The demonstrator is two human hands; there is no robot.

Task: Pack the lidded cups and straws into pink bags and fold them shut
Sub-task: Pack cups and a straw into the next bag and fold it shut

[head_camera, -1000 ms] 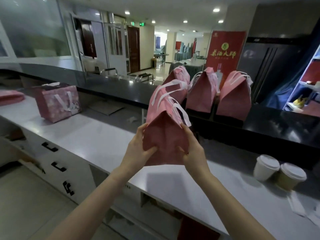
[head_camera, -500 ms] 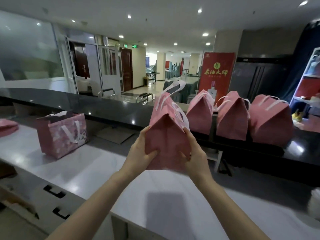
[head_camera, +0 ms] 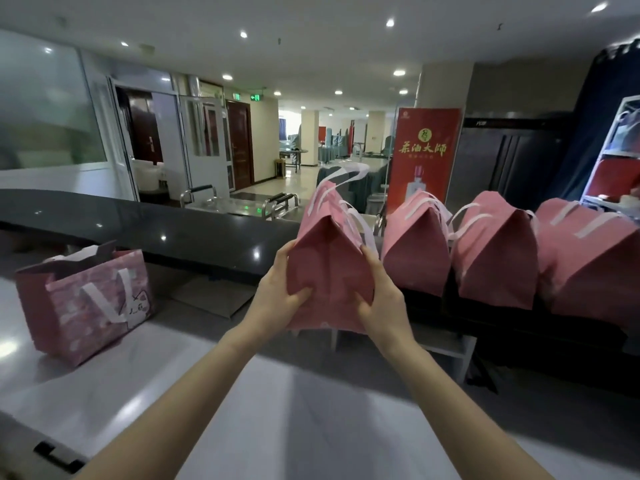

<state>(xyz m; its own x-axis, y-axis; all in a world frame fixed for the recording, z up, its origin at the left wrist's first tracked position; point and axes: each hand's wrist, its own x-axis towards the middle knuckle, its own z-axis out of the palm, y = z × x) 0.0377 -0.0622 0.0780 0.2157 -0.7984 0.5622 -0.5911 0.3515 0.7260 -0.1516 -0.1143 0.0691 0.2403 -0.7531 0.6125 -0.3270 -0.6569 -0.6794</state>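
Two outstretched arms, left hand (head_camera: 277,299) and right hand (head_camera: 382,303) fingers grasping folded pink bag (head_camera: 329,271)

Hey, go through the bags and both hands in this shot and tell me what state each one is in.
Held pink bag: folded shut, lifted off the counter.
Left hand: gripping the bag's left side.
Right hand: gripping its right side.
Three pink bags on the dark ledge: folded shut, upright in a row.
Patterned pink bag on the white counter: open, upright.
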